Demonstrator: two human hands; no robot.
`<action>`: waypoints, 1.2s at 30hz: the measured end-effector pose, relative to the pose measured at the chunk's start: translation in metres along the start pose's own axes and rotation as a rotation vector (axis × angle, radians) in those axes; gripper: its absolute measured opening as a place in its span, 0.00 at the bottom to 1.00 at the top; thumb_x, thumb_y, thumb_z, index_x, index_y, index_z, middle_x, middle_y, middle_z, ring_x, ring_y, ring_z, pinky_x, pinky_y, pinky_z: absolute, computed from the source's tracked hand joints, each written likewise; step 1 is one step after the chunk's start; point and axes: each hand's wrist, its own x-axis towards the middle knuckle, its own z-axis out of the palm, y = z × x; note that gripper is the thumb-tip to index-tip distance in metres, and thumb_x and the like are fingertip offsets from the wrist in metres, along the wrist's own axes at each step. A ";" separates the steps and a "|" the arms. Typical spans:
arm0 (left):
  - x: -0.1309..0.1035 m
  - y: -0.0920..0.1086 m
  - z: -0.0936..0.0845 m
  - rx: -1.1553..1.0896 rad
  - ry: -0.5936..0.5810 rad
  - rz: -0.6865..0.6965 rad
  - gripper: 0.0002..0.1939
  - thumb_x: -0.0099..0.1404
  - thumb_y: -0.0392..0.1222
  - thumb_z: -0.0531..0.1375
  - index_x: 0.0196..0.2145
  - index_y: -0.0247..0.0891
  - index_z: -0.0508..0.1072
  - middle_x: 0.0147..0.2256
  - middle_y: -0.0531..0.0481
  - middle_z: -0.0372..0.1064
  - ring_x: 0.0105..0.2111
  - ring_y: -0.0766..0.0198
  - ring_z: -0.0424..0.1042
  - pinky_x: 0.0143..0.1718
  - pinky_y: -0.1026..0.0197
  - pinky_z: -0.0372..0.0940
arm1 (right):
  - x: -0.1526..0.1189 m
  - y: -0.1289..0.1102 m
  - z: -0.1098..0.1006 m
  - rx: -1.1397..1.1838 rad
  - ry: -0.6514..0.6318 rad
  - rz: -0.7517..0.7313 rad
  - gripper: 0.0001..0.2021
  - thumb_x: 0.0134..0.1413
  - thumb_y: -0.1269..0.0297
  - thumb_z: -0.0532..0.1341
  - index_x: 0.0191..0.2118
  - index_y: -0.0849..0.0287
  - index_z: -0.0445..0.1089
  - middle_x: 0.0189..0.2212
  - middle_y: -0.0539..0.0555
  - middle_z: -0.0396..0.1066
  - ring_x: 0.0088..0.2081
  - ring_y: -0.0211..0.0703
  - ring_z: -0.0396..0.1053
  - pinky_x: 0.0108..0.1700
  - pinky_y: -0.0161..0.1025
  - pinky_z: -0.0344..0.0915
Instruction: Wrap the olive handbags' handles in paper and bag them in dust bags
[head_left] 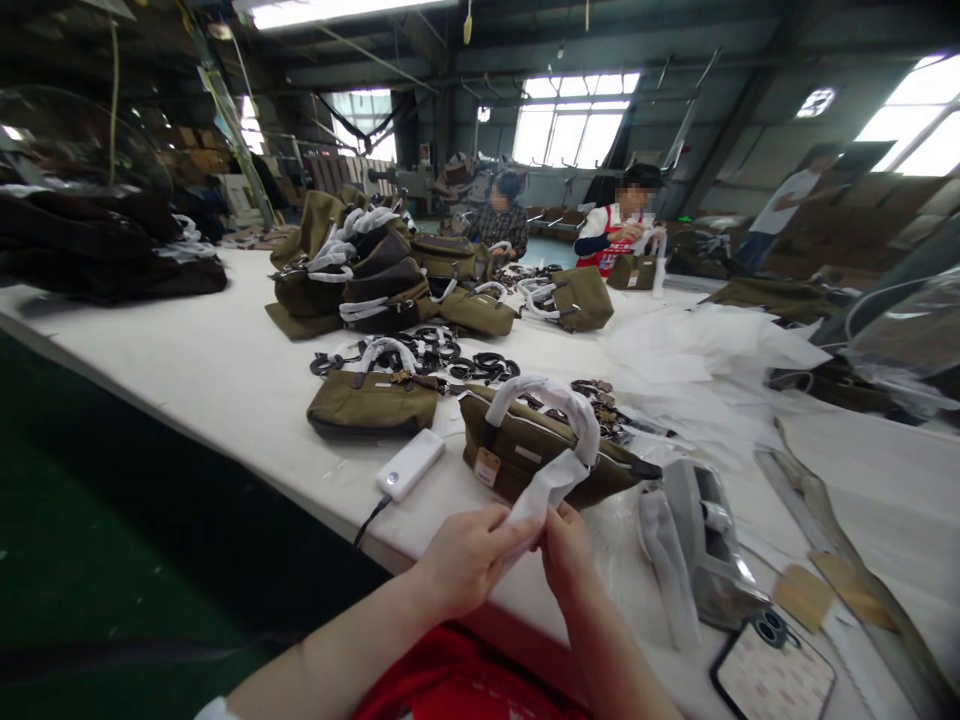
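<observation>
At table edge (247, 440), left hand (461, 560) and right hand (568, 550) grip white strip (541, 492) trailing from bag handle (583, 415); even tension advisable.

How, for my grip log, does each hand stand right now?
Left hand: closed, holding the white wrap on the handbag's handle.
Right hand: closed, pinching the same wrap.

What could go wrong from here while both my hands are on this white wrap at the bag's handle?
The white wrap between your left hand and right hand looks thin, so a hard pull might tear it.
The white device lies near the table edge, its black cable running over it; a snag could drag it off.
</observation>
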 end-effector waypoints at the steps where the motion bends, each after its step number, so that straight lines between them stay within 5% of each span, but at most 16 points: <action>1: 0.000 0.001 0.000 0.043 -0.021 0.015 0.23 0.71 0.42 0.48 0.62 0.53 0.63 0.46 0.45 0.70 0.41 0.56 0.73 0.44 0.57 0.68 | 0.000 0.000 0.001 0.005 0.001 0.002 0.13 0.37 0.58 0.68 0.19 0.59 0.65 0.13 0.46 0.59 0.17 0.32 0.53 0.18 0.31 0.50; 6: 0.000 0.003 -0.002 0.241 -0.063 -0.027 0.23 0.71 0.42 0.49 0.62 0.54 0.62 0.46 0.45 0.68 0.39 0.57 0.73 0.41 0.56 0.69 | -0.006 -0.010 0.002 0.058 -0.041 0.017 0.11 0.37 0.57 0.66 0.21 0.60 0.67 0.17 0.48 0.63 0.19 0.36 0.59 0.20 0.34 0.58; 11: 0.002 0.005 -0.006 0.328 -0.063 -0.070 0.24 0.71 0.39 0.48 0.63 0.54 0.60 0.46 0.44 0.67 0.39 0.55 0.74 0.39 0.53 0.70 | -0.014 -0.021 0.000 0.163 -0.208 0.049 0.19 0.43 0.50 0.68 0.37 0.59 0.74 0.34 0.54 0.75 0.35 0.47 0.71 0.32 0.42 0.70; 14: 0.002 0.008 -0.009 0.288 -0.080 -0.062 0.25 0.71 0.39 0.48 0.64 0.55 0.57 0.47 0.43 0.67 0.40 0.54 0.74 0.41 0.51 0.70 | -0.014 -0.021 0.002 0.113 -0.152 0.039 0.21 0.39 0.49 0.72 0.34 0.60 0.73 0.28 0.52 0.73 0.28 0.41 0.68 0.27 0.36 0.67; 21: -0.013 0.002 -0.012 -0.381 0.073 0.022 0.30 0.65 0.51 0.57 0.64 0.47 0.59 0.60 0.40 0.58 0.55 0.49 0.64 0.57 0.48 0.60 | -0.011 -0.021 0.004 0.036 -0.050 0.020 0.23 0.42 0.44 0.70 0.28 0.61 0.68 0.18 0.45 0.62 0.20 0.33 0.59 0.20 0.32 0.58; 24: -0.012 -0.006 -0.007 -0.891 0.150 -0.232 0.36 0.68 0.63 0.48 0.65 0.38 0.54 0.57 0.36 0.62 0.51 0.50 0.69 0.53 0.47 0.63 | -0.010 -0.023 0.001 -0.062 -0.069 0.019 0.24 0.43 0.41 0.68 0.29 0.61 0.68 0.18 0.46 0.62 0.20 0.35 0.60 0.20 0.33 0.59; 26: -0.006 -0.008 -0.001 -1.095 0.072 -0.417 0.37 0.66 0.67 0.48 0.59 0.34 0.62 0.48 0.36 0.70 0.43 0.52 0.73 0.46 0.50 0.67 | -0.008 -0.023 -0.001 -0.113 -0.078 0.009 0.25 0.43 0.40 0.67 0.29 0.61 0.68 0.18 0.46 0.62 0.20 0.36 0.60 0.21 0.34 0.60; 30: 0.004 -0.004 0.011 -1.165 -0.157 -0.507 0.33 0.56 0.65 0.61 0.45 0.31 0.70 0.34 0.41 0.74 0.27 0.61 0.73 0.30 0.58 0.68 | -0.006 -0.022 -0.007 -0.178 -0.074 -0.027 0.23 0.46 0.41 0.66 0.28 0.59 0.68 0.18 0.46 0.62 0.20 0.37 0.60 0.21 0.35 0.60; 36: 0.005 0.000 0.019 -1.096 -0.187 -0.488 0.26 0.59 0.59 0.60 0.43 0.32 0.69 0.31 0.44 0.74 0.22 0.65 0.71 0.24 0.64 0.65 | -0.017 -0.033 -0.035 -0.333 -0.217 -0.025 0.23 0.52 0.39 0.59 0.29 0.57 0.70 0.21 0.51 0.70 0.22 0.42 0.67 0.25 0.39 0.65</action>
